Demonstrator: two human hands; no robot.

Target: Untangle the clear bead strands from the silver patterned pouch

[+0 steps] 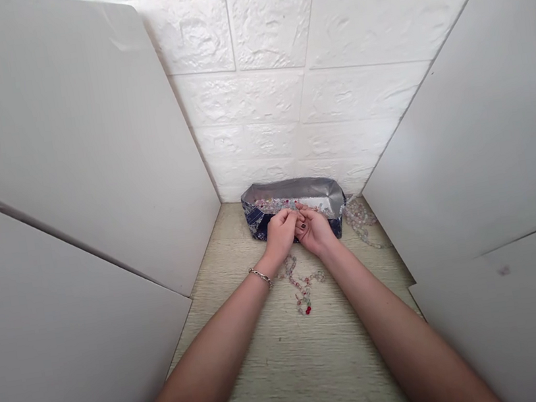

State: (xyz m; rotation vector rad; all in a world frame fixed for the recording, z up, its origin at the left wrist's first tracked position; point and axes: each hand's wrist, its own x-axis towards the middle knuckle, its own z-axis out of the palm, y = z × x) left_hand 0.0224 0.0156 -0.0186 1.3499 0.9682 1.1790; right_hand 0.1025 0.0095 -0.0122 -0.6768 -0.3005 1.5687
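My left hand is closed in a pinch, its fingertips meeting those of my right hand. The right palm faces partly up with the fingers curled in. Pale beads show at the fingertips, and a string of beads in clear, pink and red trails onto the floor just below my hands; the exact grip on it is hidden. Both hands are over the front edge of a dark blue patterned pouch with a silver lining. Loose colourful beads lie inside it, mostly to the left.
More bead strands lie in a heap right of the pouch. White panels stand on the left and right, narrowing toward a white brick-pattern wall. Underneath is a pale wood-grain surface.
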